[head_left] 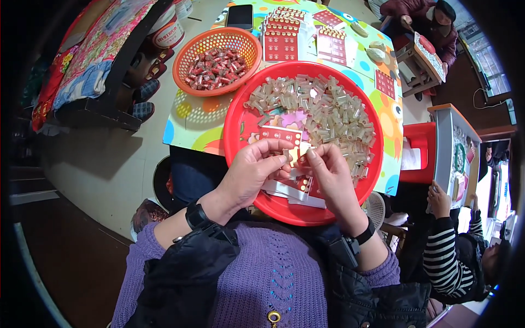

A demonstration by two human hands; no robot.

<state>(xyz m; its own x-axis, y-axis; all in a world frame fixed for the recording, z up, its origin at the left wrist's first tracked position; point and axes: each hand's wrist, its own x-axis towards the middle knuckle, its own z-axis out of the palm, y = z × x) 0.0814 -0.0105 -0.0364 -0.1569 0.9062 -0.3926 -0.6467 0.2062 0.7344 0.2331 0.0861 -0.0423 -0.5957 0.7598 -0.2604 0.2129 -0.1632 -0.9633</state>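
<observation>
A wide red basin holds many short translucent plastic tubes, heaped along its far and right sides. Above its near part, my left hand is closed in a pinch on what looks like one small translucent tube. My right hand meets it, thumb and fingers pinched together; what lies between them is too small to make out. Under my hands are a red sticker sheet with rows of round gold stickers and a stack of white-edged sheets.
An orange basket of red-labelled pieces stands left of the basin. Beyond lie sticker sheet stacks and a phone on the patterned tablecloth. Other people sit at tables at the right. A dark bench is left.
</observation>
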